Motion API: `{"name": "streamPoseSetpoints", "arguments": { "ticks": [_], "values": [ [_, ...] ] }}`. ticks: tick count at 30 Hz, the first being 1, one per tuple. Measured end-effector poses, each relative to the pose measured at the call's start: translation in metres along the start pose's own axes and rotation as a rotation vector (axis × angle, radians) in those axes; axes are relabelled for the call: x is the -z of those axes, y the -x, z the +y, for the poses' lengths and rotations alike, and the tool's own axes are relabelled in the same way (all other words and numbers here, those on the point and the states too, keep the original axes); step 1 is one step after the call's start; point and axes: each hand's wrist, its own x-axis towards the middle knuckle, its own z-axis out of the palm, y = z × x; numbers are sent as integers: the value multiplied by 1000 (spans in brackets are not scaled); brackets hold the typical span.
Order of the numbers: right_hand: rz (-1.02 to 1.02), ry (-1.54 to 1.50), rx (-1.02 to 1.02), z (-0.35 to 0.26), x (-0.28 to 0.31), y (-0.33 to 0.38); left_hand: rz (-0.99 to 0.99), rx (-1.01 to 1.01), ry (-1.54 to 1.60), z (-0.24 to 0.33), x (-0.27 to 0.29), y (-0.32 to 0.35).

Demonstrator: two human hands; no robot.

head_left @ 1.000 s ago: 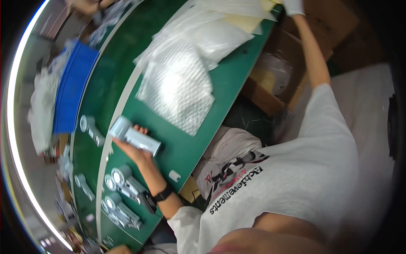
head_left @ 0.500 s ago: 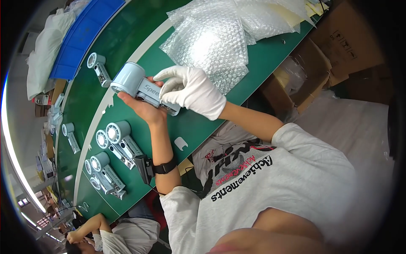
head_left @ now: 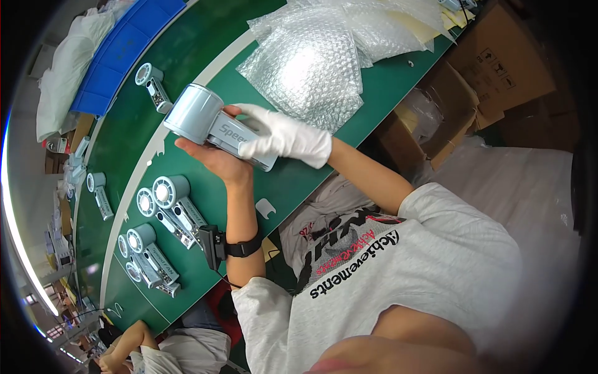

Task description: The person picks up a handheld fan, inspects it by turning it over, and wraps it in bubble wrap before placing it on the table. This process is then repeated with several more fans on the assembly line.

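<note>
A light blue handheld fan (head_left: 194, 113) with a thick round head and a flat handle is held over the green table. My bare left hand (head_left: 219, 163) cradles it from below, the thumb near the head and fingertips showing past the handle's far side. My right hand (head_left: 283, 136), in a white glove, closes round the handle from above, thumb and fingers on opposite edges. Grey lettering shows on the handle between my hands. A black strap with a small device (head_left: 215, 244) sits on my left wrist.
Several similar fans lie left on the green table (head_left: 199, 280), some in pairs, one fan (head_left: 153, 87) beyond my hands. Bubble-wrap bags (head_left: 305, 68) are piled at the far right. A blue bin (head_left: 121, 59), an open cardboard box (head_left: 445, 112) and another person (head_left: 187, 349) are around.
My right hand has gone from a loose pinch above the handle to a grip round it. The fan has turned a little, showing more of its handle's face.
</note>
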Motion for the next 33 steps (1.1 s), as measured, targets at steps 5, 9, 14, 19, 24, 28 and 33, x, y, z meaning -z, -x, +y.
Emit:
{"name": "streamPoseSetpoints", "arguments": {
  "ticks": [5,9,14,19,24,28,33],
  "values": [
    [-144,145,-151,-17,5,7,-57,-36,-196,2,-6,2],
    [54,-93,-133,-37,21,33,-54,-394,-637,-14,1,1],
    [349,-75,78,-70,63,88,-696,-612,-1157,-23,-32,39],
    [454,-59,4,-76,85,154,-913,-517,-1389,-39,-34,47],
    [247,-133,-180,-56,60,173,-776,-152,-1293,-31,-50,48],
    [461,356,56,-20,45,157,-588,144,-1057,-27,-53,43],
    [463,1221,-184,-38,39,152,-468,204,-875,-18,-56,44]
  ]
}}
